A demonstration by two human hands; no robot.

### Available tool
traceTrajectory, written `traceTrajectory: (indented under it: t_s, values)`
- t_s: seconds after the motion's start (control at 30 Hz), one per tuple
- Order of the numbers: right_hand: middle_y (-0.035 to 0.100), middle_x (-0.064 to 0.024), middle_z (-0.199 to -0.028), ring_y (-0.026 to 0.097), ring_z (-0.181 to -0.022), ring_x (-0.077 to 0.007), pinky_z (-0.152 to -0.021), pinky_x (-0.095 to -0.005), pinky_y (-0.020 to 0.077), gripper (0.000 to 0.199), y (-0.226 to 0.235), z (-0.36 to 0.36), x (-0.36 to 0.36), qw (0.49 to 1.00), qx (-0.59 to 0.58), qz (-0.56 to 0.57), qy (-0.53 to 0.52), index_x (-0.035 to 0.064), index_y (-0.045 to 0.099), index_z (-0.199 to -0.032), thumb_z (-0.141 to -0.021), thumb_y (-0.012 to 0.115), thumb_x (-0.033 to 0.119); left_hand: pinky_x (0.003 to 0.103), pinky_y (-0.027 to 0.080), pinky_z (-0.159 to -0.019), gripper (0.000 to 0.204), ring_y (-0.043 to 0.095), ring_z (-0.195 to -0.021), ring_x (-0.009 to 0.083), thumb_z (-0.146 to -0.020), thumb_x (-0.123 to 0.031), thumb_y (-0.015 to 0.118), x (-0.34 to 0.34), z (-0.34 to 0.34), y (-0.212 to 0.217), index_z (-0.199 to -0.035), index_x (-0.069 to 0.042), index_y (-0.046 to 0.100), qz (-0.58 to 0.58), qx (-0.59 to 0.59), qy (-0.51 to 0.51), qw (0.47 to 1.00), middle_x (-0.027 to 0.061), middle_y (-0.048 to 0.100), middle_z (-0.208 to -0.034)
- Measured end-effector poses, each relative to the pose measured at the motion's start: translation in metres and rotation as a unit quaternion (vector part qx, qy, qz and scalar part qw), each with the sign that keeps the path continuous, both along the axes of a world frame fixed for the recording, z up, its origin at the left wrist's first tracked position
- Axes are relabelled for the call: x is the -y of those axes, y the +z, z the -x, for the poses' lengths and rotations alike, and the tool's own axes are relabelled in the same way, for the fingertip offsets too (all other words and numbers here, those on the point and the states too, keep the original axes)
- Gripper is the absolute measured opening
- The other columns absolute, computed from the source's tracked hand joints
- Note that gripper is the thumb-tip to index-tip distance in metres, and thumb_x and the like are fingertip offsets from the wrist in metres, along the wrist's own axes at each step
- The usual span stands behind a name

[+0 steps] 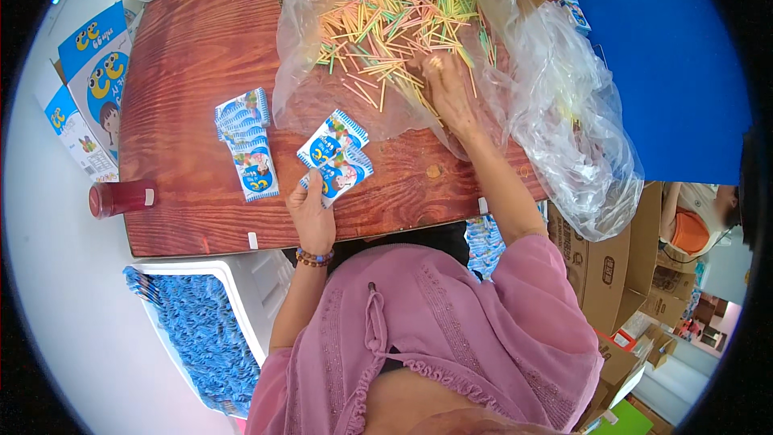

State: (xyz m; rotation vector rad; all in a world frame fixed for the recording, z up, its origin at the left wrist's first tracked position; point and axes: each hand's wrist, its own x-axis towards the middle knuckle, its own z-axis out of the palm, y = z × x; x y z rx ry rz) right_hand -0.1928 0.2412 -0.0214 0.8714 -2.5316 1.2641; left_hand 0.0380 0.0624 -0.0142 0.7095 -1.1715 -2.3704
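In my left hand (312, 213) I grip a small fan of blue and white printed packets (334, 155), held just above the near part of the table. My right hand (449, 93) reaches to the pile of thin pink, yellow and green sticks (394, 16). Its fingers curl down onto some sticks at the pile's near right edge; the fingertips are partly hidden. The sticks lie on a spread clear plastic bag (302, 93). Left of my left hand, an overlapping row of similar packets (254, 163) rests on the table.
The red-brown wooden table (189, 56) carries a red lidded jar (121, 198) at its left edge. Printed cartons (93, 84) stand beyond it. A white bin (262, 290) full of blue packets sits below left. Crumpled plastic (564, 89), a blue panel (660, 56) and cardboard boxes (600, 262) are at right.
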Motion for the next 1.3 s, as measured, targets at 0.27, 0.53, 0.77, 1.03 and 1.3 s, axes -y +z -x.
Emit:
traceTrajectory:
  t_s: [0.27, 0.53, 0.77, 1.03, 1.3]
  values:
    - [0.056, -0.0227, -0.119, 0.047, -0.123, -0.0315, -0.109, -0.0422, 0.031, 0.032, 0.082, -0.055, 0.053, 0.734, 0.31, 0.591, 0.125, -0.0081, 0.05, -0.114, -0.099, 0.037, 0.016, 0.03, 0.052, -0.079, 0.024, 0.064, -0.089, 0.0132, -0.097, -0.021, 0.052, 0.0, 0.046, 0.014, -0.099, 0.0, 0.062, -0.017, -0.039, -0.043, 0.998, 0.0066, 0.066, -0.1]
    - [0.056, -0.02, -0.119, 0.046, -0.123, -0.0293, -0.106, -0.0412, 0.0318, 0.031, 0.085, -0.093, 0.093, 0.761, 0.233, 0.596, 0.104, -0.0046, 0.048, -0.116, -0.098, 0.037, 0.018, 0.025, 0.053, -0.068, 0.02, 0.064, -0.08, 0.0097, -0.096, -0.017, 0.054, -0.006, 0.058, 0.017, -0.096, -0.001, 0.065, -0.11, -0.101, 0.003, 0.989, 0.0047, 0.068, -0.091]
    - [0.055, -0.0201, -0.12, 0.048, -0.12, -0.0277, -0.105, -0.0404, 0.0331, 0.03, 0.082, -0.108, 0.103, 0.776, 0.222, 0.578, 0.12, -0.0046, 0.046, -0.116, -0.097, 0.039, 0.017, 0.032, 0.052, -0.079, 0.023, 0.064, -0.09, 0.0159, -0.097, -0.023, 0.052, 0.002, 0.055, 0.013, -0.101, -0.002, 0.062, -0.097, -0.12, -0.013, 0.988, 0.0066, 0.067, -0.1]
    - [0.044, -0.018, -0.137, 0.039, -0.13, -0.0276, -0.108, -0.0378, 0.0292, 0.03, 0.07, -0.119, 0.099, 0.838, 0.281, 0.447, 0.138, -0.0002, 0.047, -0.121, -0.099, 0.038, 0.019, 0.029, 0.054, -0.072, 0.022, 0.066, -0.084, 0.0148, -0.097, -0.018, 0.051, 0.002, 0.06, 0.018, -0.1, -0.001, 0.064, -0.117, -0.147, 0.006, 0.982, 0.0068, 0.067, -0.096]
    - [0.037, -0.0171, -0.143, 0.028, -0.137, -0.0284, -0.112, -0.0391, 0.0211, 0.046, 0.074, -0.108, 0.082, 0.947, 0.089, 0.192, 0.242, -0.0001, 0.047, -0.131, -0.097, 0.043, 0.031, 0.037, 0.048, -0.092, 0.036, 0.058, -0.108, 0.0174, -0.096, -0.029, 0.053, 0.013, 0.055, 0.012, -0.122, -0.006, 0.052, -0.219, -0.221, -0.034, 0.95, 0.0048, 0.06, -0.119]
